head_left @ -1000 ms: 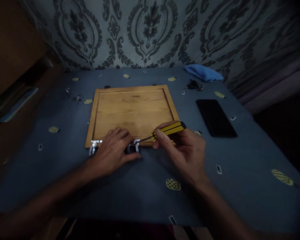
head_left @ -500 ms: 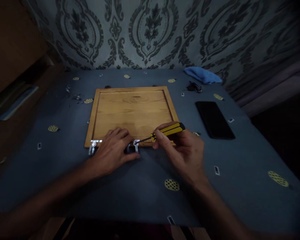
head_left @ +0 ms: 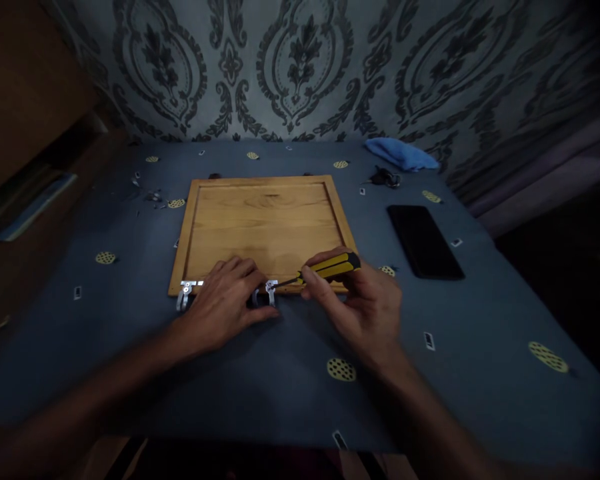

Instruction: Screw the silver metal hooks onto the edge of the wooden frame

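Note:
A wooden framed panel (head_left: 265, 220) lies flat on a blue patterned tablecloth (head_left: 260, 400). A silver metal handle (head_left: 186, 293) is fixed along its near edge. My left hand (head_left: 225, 303) lies palm down over the middle of that handle, its fingers curved and pressing it to the wood. My right hand (head_left: 363, 303) is closed round a yellow and black screwdriver (head_left: 327, 267). The tool's tip rests on the handle's right bracket (head_left: 271, 288), just beside my left fingertips.
A black phone (head_left: 423, 241) lies right of the panel. A blue cloth (head_left: 403, 155) and a small dark bunch of keys (head_left: 383, 177) sit at the back right. Small metal bits (head_left: 154, 196) are scattered back left. A patterned wall stands behind; a wooden shelf (head_left: 25, 133) is on the left.
The view has drifted slightly. My right hand and the screwdriver have shifted a little to the left, with the tip staying at the right bracket. My left hand has stayed put.

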Available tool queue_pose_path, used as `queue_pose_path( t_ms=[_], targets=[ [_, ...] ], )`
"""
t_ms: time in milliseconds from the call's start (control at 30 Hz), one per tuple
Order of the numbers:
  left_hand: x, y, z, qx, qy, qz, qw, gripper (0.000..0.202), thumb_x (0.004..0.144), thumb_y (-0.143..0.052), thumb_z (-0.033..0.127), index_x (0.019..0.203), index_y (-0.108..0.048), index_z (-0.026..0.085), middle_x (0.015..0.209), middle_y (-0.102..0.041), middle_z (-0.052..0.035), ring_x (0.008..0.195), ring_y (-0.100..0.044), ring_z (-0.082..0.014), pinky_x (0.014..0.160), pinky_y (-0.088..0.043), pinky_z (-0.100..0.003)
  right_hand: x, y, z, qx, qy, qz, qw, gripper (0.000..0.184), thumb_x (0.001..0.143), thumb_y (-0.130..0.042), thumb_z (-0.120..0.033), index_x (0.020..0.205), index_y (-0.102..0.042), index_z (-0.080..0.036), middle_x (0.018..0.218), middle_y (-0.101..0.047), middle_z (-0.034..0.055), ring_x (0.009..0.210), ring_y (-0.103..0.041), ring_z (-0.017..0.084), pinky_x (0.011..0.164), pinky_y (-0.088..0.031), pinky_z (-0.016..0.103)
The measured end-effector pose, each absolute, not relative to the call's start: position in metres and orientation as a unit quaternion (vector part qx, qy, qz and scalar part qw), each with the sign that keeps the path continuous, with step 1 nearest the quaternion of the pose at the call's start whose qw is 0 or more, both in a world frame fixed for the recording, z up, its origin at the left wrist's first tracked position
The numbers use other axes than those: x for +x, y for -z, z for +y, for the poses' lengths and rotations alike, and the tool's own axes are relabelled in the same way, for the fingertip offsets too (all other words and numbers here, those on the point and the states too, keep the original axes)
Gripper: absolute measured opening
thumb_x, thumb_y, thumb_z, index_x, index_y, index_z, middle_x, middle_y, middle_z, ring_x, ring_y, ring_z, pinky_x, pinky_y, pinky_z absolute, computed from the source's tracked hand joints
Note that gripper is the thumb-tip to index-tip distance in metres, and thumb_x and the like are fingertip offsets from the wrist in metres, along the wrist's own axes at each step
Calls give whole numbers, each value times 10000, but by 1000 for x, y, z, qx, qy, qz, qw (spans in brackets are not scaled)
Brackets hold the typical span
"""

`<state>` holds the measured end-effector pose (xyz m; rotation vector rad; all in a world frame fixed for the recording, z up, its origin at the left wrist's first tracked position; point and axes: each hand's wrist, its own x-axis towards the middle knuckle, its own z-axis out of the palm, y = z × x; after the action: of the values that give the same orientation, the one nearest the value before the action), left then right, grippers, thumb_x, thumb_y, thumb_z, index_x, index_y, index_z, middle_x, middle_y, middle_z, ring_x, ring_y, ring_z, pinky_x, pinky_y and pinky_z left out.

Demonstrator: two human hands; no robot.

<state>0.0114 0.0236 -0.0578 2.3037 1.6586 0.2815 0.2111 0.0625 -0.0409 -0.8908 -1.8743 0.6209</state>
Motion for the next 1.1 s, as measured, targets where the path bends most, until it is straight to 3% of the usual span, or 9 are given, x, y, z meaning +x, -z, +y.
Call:
queue_pose_path(
  t_ms=[133,233,400,533,667,800,933,1100],
  targets=[
    [12,56,24,798,-89,577,150,393,870,-749,502,1077,-693,172,1050,-661,-70,1051,-584,-299,862,-443,-414,211,42,62,-365,-272,-755,473,91,899,-721,-265,848,-656,-225,844,-734,16,709,-702,162,598,-568,270],
    [12,57,23,799,-97,575,145,378,867,-762,482,1085,-685,183,1051,-661,-64,1051,-583,-292,870,-443,-408,209,45,61,-389,-357,-706,471,138,869,-761,-315,880,-655,-228,906,-762,12,610,-690,131,544,-583,253],
    [11,60,23,803,-97,573,133,396,866,-750,510,1065,-678,176,1036,-656,-64,1030,-582,-291,852,-442,-400,206,41,64,-386,-435,-661,474,277,840,-795,-381,1013,-629,-242,836,-730,-26,494,-637,99,483,-545,237],
    [11,60,23,808,-95,569,122,412,866,-737,534,1057,-674,174,1033,-655,-63,1022,-580,-287,855,-443,-397,207,29,68,-371,-436,-708,413,233,911,-723,-404,1037,-651,-222,664,-669,-45,567,-670,126,545,-530,237],
    [11,60,24,806,-89,570,128,411,869,-731,544,1037,-675,172,1043,-654,-69,1034,-576,-291,859,-443,-400,207,19,70,-358,-445,-735,365,275,943,-671,-435,1082,-635,-202,705,-676,-19,649,-691,148,615,-556,263],
    [10,61,24,808,-99,565,133,395,875,-733,525,1050,-677,175,1054,-652,-75,1051,-570,-296,863,-443,-404,205,15,75,-348,-474,-730,349,285,919,-689,-473,965,-632,-198,702,-656,-15,624,-671,142,605,-556,269],
    [11,59,25,806,-89,569,133,403,860,-758,509,1070,-687,173,1077,-656,-80,1066,-584,-304,877,-455,-420,198,20,80,-377,-472,-706,369,398,809,-785,-550,800,-591,-202,691,-610,-23,557,-608,123,507,-514,254],
    [11,56,25,807,-83,568,140,401,857,-765,500,1079,-699,173,1057,-660,-79,1059,-595,-308,873,-467,-427,193,29,79,-367,-523,-655,403,432,751,-832,-558,799,-568,-220,701,-588,-44,536,-569,100,468,-517,226]
  ],
)
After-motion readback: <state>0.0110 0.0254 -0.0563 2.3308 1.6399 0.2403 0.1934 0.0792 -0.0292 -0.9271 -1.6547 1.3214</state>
